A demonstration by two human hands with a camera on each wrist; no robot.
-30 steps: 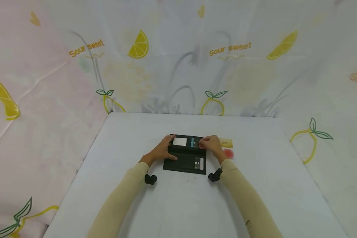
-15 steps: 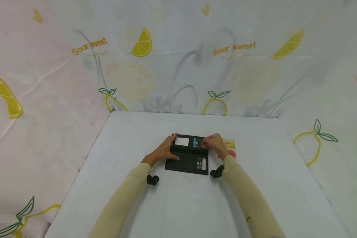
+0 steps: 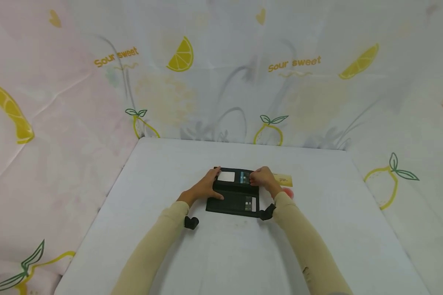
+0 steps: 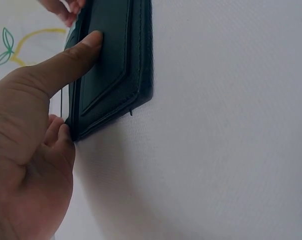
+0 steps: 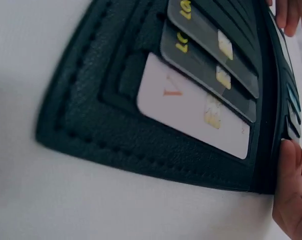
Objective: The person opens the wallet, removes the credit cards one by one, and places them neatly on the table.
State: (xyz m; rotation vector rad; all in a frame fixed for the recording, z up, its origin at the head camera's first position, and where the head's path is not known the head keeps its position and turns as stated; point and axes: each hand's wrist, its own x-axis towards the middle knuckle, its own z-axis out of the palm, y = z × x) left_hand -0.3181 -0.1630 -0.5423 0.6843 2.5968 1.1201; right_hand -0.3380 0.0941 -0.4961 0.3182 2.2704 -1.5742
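A dark green wallet (image 3: 230, 201) lies unfolded on the table, cards in both halves. My left hand (image 3: 204, 188) holds its left side, thumb (image 4: 73, 52) laid on the near half and fingers at the far half's edge. At the far half's right end, my right hand (image 3: 264, 178) pinches a card in the slots, beside a blue card (image 3: 242, 177); the fingers hide most of it. Two dark cards (image 5: 203, 72) with chips and a white card (image 5: 186, 102) sit staggered in the near half. A white rectangle (image 3: 226, 176) shows in the far half.
A yellow-gold card (image 3: 284, 180) and a red round thing (image 3: 288, 192) lie on the white table (image 3: 221, 254) right of the wallet, partly behind the right hand and forearm. A lemon-print cloth (image 3: 214, 82) hangs behind the table. Each wrist carries a black mount (image 3: 191, 223).
The head view has shifted slightly. My right wrist has dropped a little closer to the wallet's near right corner; its fingers stay at the far-half cards. My left hand keeps its place on the wallet.
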